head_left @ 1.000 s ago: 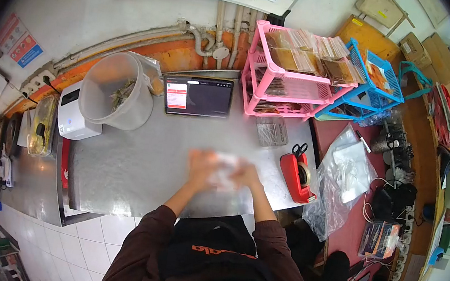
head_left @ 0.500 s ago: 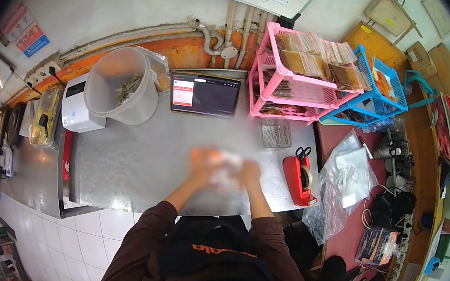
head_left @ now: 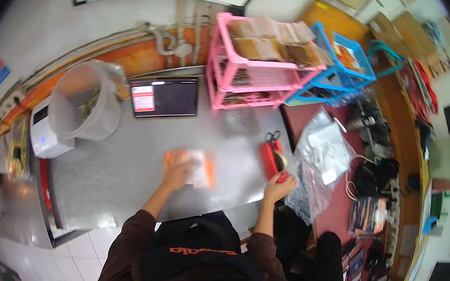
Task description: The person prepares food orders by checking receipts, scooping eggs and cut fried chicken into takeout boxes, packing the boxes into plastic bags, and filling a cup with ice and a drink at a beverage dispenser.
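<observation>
My left hand presses an orange-and-white packet against the metal table, its fingers blurred over the packet's left part. At the near end of a red tape dispenser, my right hand has its fingers closed on the end of the tape; the strip itself is too small to make out. Black-handled scissors stand at the dispenser's far end. A small clear plastic box sits behind, towards the pink rack.
A tablet leans at the table's back, right of a large translucent bucket and a white device. A pink rack with filled packets and a blue rack stand back right. Plastic bags lie on the reddish surface.
My right hand has left the packet and moved right to the tape dispenser. My left hand stays with the packet. The camera view has swung to the right.
</observation>
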